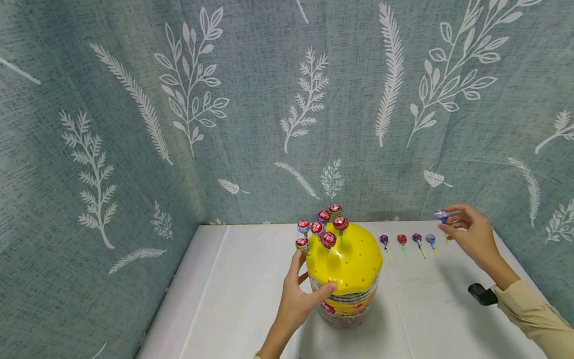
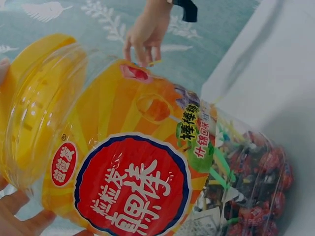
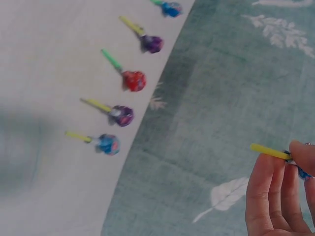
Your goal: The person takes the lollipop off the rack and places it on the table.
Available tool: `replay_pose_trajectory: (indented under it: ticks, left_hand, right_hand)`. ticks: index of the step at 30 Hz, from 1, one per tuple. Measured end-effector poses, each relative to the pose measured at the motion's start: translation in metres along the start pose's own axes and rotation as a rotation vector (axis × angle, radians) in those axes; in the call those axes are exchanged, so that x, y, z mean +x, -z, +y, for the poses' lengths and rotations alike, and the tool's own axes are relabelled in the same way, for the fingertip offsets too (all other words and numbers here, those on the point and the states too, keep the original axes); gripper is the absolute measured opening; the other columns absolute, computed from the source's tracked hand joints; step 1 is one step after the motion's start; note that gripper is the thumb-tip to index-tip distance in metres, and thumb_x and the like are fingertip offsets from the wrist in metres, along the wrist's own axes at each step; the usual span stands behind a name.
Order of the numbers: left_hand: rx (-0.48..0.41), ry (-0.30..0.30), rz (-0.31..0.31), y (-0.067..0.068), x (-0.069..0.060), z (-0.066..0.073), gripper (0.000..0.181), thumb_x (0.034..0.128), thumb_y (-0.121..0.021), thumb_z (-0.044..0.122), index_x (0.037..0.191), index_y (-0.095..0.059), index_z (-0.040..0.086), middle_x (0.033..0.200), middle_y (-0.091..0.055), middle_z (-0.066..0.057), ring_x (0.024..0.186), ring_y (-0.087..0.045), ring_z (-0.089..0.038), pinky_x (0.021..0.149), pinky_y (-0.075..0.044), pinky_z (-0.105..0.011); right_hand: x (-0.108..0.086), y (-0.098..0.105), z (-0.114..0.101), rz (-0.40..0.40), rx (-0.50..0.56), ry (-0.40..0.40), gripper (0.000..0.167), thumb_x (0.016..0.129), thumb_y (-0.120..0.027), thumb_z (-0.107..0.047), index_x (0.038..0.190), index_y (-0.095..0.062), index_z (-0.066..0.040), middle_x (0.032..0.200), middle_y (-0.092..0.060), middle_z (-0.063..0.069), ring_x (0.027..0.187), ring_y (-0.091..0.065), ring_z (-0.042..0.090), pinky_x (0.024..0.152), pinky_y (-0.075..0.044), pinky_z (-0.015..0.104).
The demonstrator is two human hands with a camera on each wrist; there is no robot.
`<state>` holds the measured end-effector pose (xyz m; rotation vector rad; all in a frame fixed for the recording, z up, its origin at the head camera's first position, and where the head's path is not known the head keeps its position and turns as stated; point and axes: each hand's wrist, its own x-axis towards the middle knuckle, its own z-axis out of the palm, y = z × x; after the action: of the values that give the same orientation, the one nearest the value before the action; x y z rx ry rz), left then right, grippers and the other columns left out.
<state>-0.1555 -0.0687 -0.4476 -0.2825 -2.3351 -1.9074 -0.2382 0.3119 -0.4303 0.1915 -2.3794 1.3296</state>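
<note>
A clear plastic candy jar [image 1: 347, 306] with a yellow lid [image 1: 358, 254] stands on the white table. My left hand [image 1: 297, 299] grips its upper part, thumb in front and fingers on the left side. Several wrapped lollipops [image 1: 329, 240] stand upright in the lid's left half, and small holes dot the rest. In the left wrist view, the jar's red and orange label [image 2: 133, 184] shows, with more lollipops inside. Off to the right, raised above the table, my right hand [image 1: 475, 239] pinches a blue-wrapped lollipop [image 1: 441, 214]. Its yellow stick [image 3: 268, 150] points out past the fingertips.
Several loose lollipops [image 1: 402, 240], wrapped in purple, red and blue, lie in a row on the table [image 1: 251, 294] between jar and right hand. A patterned green-grey cloth [image 1: 264, 124] hangs behind and along the sides. A dark device [image 1: 482, 294] sits at my right wrist.
</note>
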Motion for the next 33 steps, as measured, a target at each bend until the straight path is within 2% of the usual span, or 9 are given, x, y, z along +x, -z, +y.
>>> replay_pose_trajectory:
  ticks: [9,17,23,27,30,33]
  left_hand:
    - [-0.001,0.002,-0.005,0.001,0.001,-0.003,0.078,0.077,-0.076,0.039,0.142,-0.033,0.032,0.142,-0.041,0.007,0.13,-0.038,-0.019,0.098,-0.04,-0.048]
    - [-0.01,-0.002,-0.002,0.001,0.001,-0.002,0.08,0.0768,-0.076,0.038,0.143,-0.032,0.032,0.143,-0.041,0.006,0.13,-0.037,-0.02,0.098,-0.04,-0.05]
    - [0.002,-0.001,-0.004,0.001,0.001,-0.002,0.081,0.0772,-0.075,0.039,0.145,-0.031,0.029,0.144,-0.04,0.006,0.13,-0.038,-0.02,0.098,-0.041,-0.049]
    - [0.005,0.012,-0.001,0.001,0.001,-0.001,0.081,0.0771,-0.075,0.04,0.145,-0.031,0.03,0.144,-0.04,0.005,0.13,-0.038,-0.02,0.098,-0.041,-0.049]
    - [0.002,0.013,0.005,0.001,0.001,0.0,0.081,0.0768,-0.076,0.039,0.144,-0.032,0.03,0.144,-0.041,0.005,0.13,-0.039,-0.02,0.098,-0.041,-0.049]
    - [-0.002,0.01,0.004,0.001,0.001,0.0,0.081,0.0764,-0.076,0.038,0.144,-0.032,0.031,0.142,-0.042,0.006,0.129,-0.039,-0.019,0.098,-0.041,-0.047]
  right_hand:
    - [0.007,-0.002,0.027,0.027,-0.081,-0.035,0.037,0.081,-0.071,0.003,0.113,-0.053,0.005,0.075,-0.061,-0.002,0.062,-0.056,-0.006,0.05,-0.05,0.02]
    - [0.011,-0.004,0.052,0.034,-0.169,-0.077,0.037,0.08,-0.07,0.003,0.113,-0.053,0.008,0.078,-0.063,0.018,0.058,-0.053,-0.009,0.047,-0.048,0.018]
    - [0.014,-0.006,0.067,0.025,-0.236,-0.134,0.037,0.08,-0.071,0.001,0.112,-0.055,0.008,0.081,-0.063,0.022,0.056,-0.05,-0.008,0.045,-0.046,0.021]
    - [0.015,-0.008,0.08,0.022,-0.275,-0.142,0.036,0.079,-0.071,-0.001,0.11,-0.056,0.008,0.08,-0.065,0.022,0.054,-0.048,-0.01,0.043,-0.044,0.022]
    - [0.016,-0.009,0.092,0.022,-0.302,-0.142,0.037,0.078,-0.072,-0.001,0.11,-0.057,0.009,0.08,-0.065,0.023,0.054,-0.045,-0.013,0.045,-0.043,0.021]
    - [0.015,-0.011,0.104,0.033,-0.309,-0.132,0.037,0.075,-0.073,0.002,0.107,-0.058,0.01,0.077,-0.065,0.023,0.055,-0.041,-0.016,0.055,-0.041,0.023]
